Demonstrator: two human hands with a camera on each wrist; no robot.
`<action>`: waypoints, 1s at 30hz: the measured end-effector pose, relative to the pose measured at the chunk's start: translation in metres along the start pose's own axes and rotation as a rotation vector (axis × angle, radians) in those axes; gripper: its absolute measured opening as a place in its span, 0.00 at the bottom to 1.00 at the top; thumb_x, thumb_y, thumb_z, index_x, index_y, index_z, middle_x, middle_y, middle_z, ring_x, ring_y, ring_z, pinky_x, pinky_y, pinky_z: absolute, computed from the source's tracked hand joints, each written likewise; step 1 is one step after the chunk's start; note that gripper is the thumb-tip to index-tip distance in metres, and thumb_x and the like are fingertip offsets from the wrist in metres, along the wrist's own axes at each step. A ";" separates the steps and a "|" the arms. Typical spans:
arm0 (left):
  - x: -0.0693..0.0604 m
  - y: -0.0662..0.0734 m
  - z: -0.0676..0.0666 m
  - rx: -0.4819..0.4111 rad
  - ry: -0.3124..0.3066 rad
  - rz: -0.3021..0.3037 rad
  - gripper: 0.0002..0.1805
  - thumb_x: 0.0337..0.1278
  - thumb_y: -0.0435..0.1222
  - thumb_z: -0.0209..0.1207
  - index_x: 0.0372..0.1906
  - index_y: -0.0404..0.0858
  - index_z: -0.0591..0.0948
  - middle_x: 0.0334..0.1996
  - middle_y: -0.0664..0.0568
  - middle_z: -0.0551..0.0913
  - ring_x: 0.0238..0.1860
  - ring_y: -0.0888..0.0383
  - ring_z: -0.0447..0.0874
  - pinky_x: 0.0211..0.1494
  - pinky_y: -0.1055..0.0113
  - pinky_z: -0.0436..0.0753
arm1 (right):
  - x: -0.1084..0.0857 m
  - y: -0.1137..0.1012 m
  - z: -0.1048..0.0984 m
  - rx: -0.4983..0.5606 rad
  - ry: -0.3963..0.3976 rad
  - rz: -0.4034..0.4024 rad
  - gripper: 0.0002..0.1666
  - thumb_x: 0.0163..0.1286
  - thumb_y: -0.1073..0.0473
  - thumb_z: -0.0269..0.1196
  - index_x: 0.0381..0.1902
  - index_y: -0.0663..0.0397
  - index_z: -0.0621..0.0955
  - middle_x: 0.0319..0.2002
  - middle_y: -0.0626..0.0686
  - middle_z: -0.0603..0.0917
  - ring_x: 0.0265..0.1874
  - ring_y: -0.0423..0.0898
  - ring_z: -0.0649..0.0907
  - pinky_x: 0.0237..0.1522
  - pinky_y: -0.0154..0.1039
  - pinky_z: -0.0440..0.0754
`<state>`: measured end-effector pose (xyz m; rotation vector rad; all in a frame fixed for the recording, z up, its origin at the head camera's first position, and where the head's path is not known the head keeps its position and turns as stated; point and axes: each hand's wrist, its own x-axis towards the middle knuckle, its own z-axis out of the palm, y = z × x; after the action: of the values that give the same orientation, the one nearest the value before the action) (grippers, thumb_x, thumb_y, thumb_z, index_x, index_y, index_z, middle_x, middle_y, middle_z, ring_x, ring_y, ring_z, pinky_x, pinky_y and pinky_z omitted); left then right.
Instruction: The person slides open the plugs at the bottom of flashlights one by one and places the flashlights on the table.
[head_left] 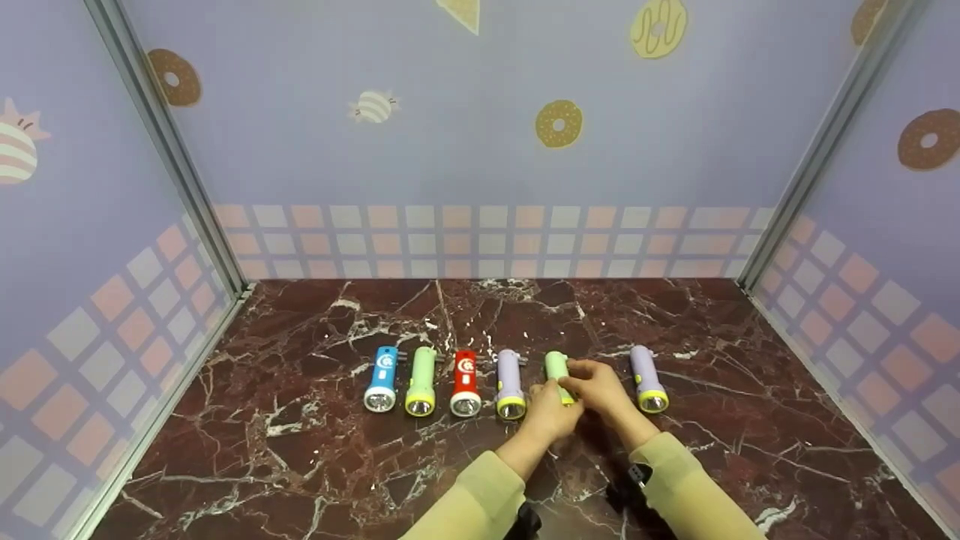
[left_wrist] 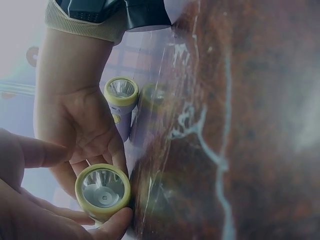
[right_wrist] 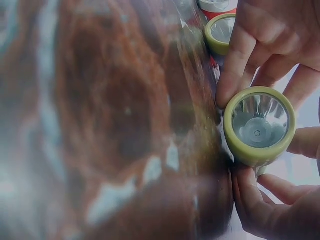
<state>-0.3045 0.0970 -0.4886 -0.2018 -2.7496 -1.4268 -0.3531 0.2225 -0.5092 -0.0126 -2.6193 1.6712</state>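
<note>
A light green flashlight (head_left: 556, 365) with a yellow rim lies on the table, its lens end toward the person. My left hand (head_left: 553, 412) holds it from the left near the head. From the right, my right hand (head_left: 600, 386) grips the same flashlight, thumb and fingers around its side. In the left wrist view the clear lens (left_wrist: 102, 192) sits between the fingers of both hands. The right wrist view shows the yellow rim (right_wrist: 231, 137) with fingertips on both sides. Most of the flashlight's body is hidden by the hands.
To the left, in a row, lie a purple flashlight (head_left: 509, 379), a red one (head_left: 466, 379), another green one (head_left: 422, 375) and a blue one (head_left: 383, 375). A second purple flashlight (head_left: 646, 375) lies right of the hands. Patterned walls (head_left: 480, 165) enclose the dark marbled table (head_left: 337, 457).
</note>
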 end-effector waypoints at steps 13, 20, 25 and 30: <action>-0.003 0.004 0.001 -0.002 -0.059 -0.047 0.35 0.56 0.41 0.63 0.65 0.25 0.73 0.57 0.23 0.73 0.62 0.25 0.71 0.67 0.38 0.72 | 0.001 0.000 0.000 -0.021 0.008 0.018 0.22 0.65 0.66 0.66 0.56 0.73 0.82 0.52 0.70 0.86 0.46 0.55 0.86 0.45 0.40 0.85; -0.004 0.005 0.000 -0.004 -0.075 -0.047 0.37 0.56 0.41 0.63 0.67 0.24 0.70 0.60 0.21 0.71 0.64 0.23 0.67 0.71 0.37 0.68 | -0.001 -0.001 -0.001 -0.012 0.001 0.034 0.23 0.66 0.66 0.66 0.57 0.73 0.81 0.53 0.71 0.86 0.46 0.53 0.86 0.43 0.38 0.85; -0.002 0.006 0.000 -0.008 -0.069 -0.042 0.40 0.54 0.40 0.63 0.69 0.22 0.68 0.60 0.21 0.70 0.65 0.23 0.66 0.73 0.37 0.65 | -0.002 -0.003 -0.001 -0.003 -0.011 0.035 0.24 0.68 0.64 0.65 0.58 0.74 0.81 0.54 0.71 0.85 0.46 0.52 0.86 0.44 0.39 0.86; 0.000 0.008 -0.002 0.001 -0.060 -0.026 0.38 0.53 0.40 0.63 0.67 0.23 0.69 0.59 0.22 0.71 0.63 0.25 0.68 0.71 0.37 0.65 | -0.003 -0.003 -0.002 0.009 -0.012 0.028 0.23 0.68 0.64 0.64 0.58 0.74 0.81 0.54 0.71 0.85 0.48 0.54 0.86 0.48 0.41 0.86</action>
<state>-0.3032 0.0995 -0.4810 -0.2135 -2.8111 -1.4486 -0.3499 0.2231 -0.5055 -0.0393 -2.6325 1.6976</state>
